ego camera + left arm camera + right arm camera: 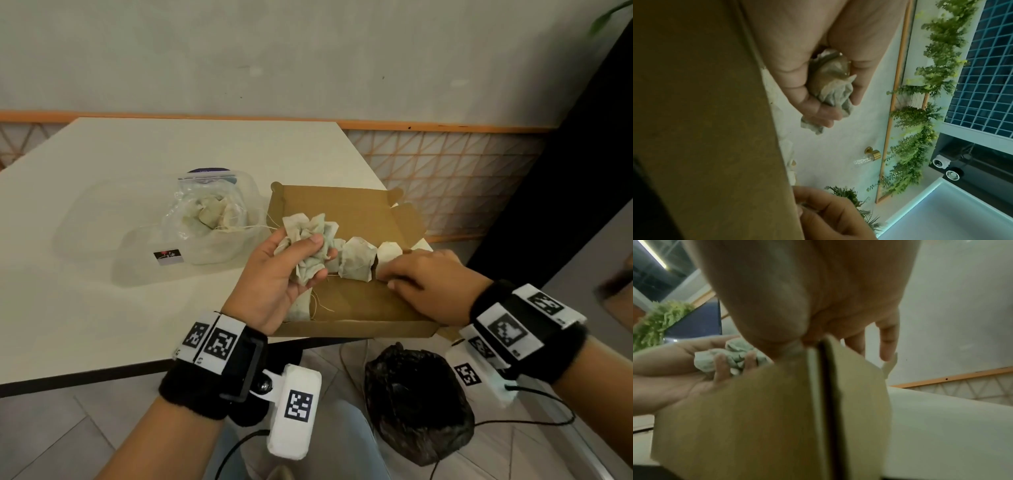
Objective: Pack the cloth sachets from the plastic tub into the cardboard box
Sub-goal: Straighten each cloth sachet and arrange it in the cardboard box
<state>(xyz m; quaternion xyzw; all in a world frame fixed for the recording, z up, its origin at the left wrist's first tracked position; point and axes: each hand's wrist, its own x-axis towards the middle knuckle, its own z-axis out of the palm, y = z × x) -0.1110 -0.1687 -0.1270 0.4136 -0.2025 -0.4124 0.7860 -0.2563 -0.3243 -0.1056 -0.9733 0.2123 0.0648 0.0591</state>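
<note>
Head view, from the left: the clear plastic tub (219,219) stands on the white table (102,192), lined with a clear bag (191,202), and a few cloth sachets (214,210) are still inside it. Just to its right lies the open cardboard box (346,212), near the table's front edge. My left hand (274,274) is above the box's left part, palm up, fingers and thumb curled round a crumpled bunch of sachets (308,246); threads trail from the bunch toward the tub. The left wrist view shows the same bunch squeezed between my fingers (818,112), beside the brown box wall (715,113). Further right, a row of sachets (356,262) stands inside the box. My right hand (424,277) lies palm down at the right end of that row, fingers stretched out flat and touching the last sachet (388,253), not closed round it. Below the table edge, a dark bag (414,401) sits on the floor.
</note>
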